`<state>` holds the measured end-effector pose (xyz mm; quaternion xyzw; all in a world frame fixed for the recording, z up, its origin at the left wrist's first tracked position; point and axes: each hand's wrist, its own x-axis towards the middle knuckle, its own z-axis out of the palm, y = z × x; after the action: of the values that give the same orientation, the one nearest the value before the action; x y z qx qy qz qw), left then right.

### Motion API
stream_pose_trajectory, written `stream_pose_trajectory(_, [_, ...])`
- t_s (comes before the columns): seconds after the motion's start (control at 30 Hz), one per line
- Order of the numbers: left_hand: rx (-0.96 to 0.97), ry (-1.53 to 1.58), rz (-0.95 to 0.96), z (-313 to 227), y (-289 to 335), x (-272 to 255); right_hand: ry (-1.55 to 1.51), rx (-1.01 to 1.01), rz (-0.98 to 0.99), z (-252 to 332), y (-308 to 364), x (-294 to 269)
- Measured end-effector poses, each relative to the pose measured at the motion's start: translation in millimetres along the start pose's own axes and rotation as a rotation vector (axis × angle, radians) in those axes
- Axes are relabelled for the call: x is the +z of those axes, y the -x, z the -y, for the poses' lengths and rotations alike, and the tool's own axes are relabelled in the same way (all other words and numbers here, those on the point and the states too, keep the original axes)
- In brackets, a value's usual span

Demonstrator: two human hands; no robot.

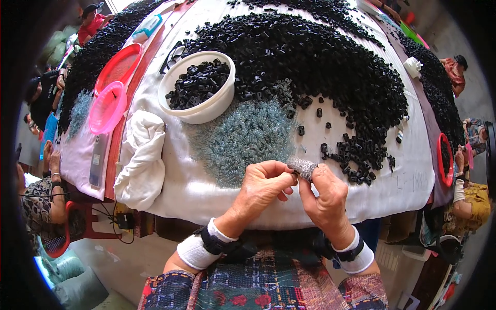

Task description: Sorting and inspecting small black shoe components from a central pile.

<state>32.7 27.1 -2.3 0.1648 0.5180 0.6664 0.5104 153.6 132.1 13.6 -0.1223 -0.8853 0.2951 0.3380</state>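
Note:
My left hand (262, 187) and my right hand (328, 195) meet low over the near part of the white-covered table. Both are closed, with thumbs and fingertips pinching toward each other. Between them a small black piece (296, 175) shows only in part, at the left fingertips. A grey, speckled, knit-looking bit (304, 167) lies against the right fingertips; whether it is a finger cover or something held is unclear. Just beyond my hands spreads a heap of small metal springs (243, 137). Behind and to the right lies a large pile of small black plastic parts (320, 57).
A white bowl (227, 95) of black parts stands beyond the springs. To its left are a crumpled white cloth (140, 155), a pink basket (107, 108) and a red basket (118, 67). Other people sit at tables on both sides, near more black parts (98, 57).

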Motion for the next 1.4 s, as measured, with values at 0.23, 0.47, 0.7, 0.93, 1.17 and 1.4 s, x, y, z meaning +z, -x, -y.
stream_pose_trajectory(0.23, [-0.047, 0.148, -0.001, 0.4, -3.4, -4.7, 0.006, -0.045, -0.008, -0.7, -6.4, 4.7])
stream_pose_trajectory(0.47, [-0.054, 0.150, 0.039, -0.8, -1.2, -5.0, 0.070, -0.074, 0.023, -2.5, 1.1, 13.3])
stream_pose_trajectory(0.7, [-0.081, 0.041, 0.027, -3.6, -1.9, -2.1, 0.146, -0.093, 0.037, -0.2, -1.7, 6.4])
stream_pose_trajectory(0.93, [-0.045, -0.019, 0.010, -1.6, -3.4, 0.2, 0.166, -0.084, 0.090, 0.3, -0.9, 3.6])
stream_pose_trajectory(1.17, [-0.102, 0.049, -0.001, -4.1, -0.4, 0.8, 0.126, -0.049, 0.030, -0.6, -2.4, 1.6])
stream_pose_trajectory(1.4, [-0.124, 0.088, -0.005, -6.9, -0.9, -3.3, 0.128, -0.038, 0.053, -7.2, -0.7, -0.5])
